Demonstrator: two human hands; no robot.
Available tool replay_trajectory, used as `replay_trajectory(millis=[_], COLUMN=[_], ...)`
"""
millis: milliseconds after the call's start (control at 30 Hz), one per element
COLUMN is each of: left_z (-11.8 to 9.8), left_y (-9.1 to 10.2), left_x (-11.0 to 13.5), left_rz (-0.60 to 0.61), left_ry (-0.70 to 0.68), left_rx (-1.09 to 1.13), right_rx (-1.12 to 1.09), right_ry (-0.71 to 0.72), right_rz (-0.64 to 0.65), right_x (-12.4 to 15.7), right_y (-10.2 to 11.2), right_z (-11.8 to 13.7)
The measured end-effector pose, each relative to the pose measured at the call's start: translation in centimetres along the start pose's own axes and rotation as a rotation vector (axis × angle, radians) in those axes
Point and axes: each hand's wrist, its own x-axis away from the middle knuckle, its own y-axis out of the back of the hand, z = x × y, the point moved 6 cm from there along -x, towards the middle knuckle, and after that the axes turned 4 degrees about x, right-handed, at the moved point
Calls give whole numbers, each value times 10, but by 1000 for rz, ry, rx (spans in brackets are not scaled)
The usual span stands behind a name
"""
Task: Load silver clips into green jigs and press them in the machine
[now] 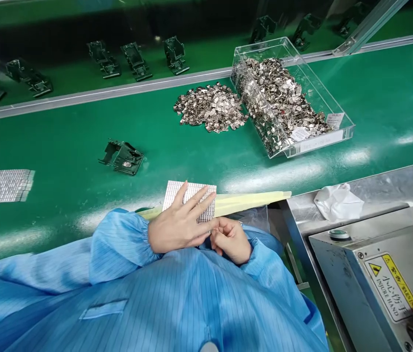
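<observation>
White labels (171,191) are risking skewing should the spread left hand (182,222) slip, the right hand (233,240) pinching something unclear.

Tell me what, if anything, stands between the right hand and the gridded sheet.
The left hand partly does: it lies spread over the gridded sheet, one finger near its lower edge, beside the right hand. Nothing else visible intervenes.

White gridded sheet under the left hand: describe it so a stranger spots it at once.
Find the green work surface and follow it to its near edge, in front of the blue smock. There the left hand spreads over the white gridded sheet. Unlike the similar sheet at far left, it overlaps a yellow strip.
</observation>
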Motion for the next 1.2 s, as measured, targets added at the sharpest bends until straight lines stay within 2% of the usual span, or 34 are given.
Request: replay_trajectory(millis=[167,300,500,733,900,967,1033,1133,1200], left_z=[-2,-3,0,10,36,42,43,40,49], left_y=[0,1,1,4,3,5,13,29,40], left_x=[0,0,-1,-1,-29,-40,-38,-1,41], left_rz=[-5,-8,-25,-26,-86,-145,-251,-465,-636], left_ry=[-19,-19,-16,-41,14,34,15,-6,132], left_rx=[-5,-8,-9,53,63,65,65,93,97], right_rx=[-32,-74,-160,-295,-452,-520,-535,-510,-480], right_ry=[-18,-24,3,99,57,14,-3,3,26], right_rz=[-46,-86,-162,-228,-249,-277,-323,-404,-423], right_x=[1,-3,-6,8,13,16,21,27,26], right_y=[0,4,25,42,35,32,32,38,42], right_z=[-2,-13,-30,-18,-7,-3,1,6,9])
